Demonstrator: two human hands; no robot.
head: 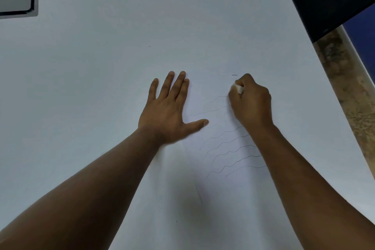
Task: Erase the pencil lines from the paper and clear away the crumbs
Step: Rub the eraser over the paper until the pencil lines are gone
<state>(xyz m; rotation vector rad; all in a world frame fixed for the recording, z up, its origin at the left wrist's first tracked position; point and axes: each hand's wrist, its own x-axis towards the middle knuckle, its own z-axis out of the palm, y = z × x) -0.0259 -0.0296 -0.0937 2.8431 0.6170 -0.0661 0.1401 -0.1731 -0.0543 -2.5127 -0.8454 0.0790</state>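
The paper (203, 199) is pressed flat by the left hand (168, 107), fingers straight, so it cannot slide. A white eraser (239, 88) is pinched in the right hand (250, 101) above the wavy pencil lines (229, 148), nearer the table's (81, 67) right edge.

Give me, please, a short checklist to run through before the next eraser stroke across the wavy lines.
1. Eraser in the right hand: ok, the grip is curled round it.
2. Paper held down: ok, left hand lies flat on it, fingers straight.
3. Pencil lines left to erase: not ok, many wavy lines remain.
4. Crumbs cleared: not ok, a small dark bit lies above the right hand.
5. Eraser touching the paper: cannot tell.
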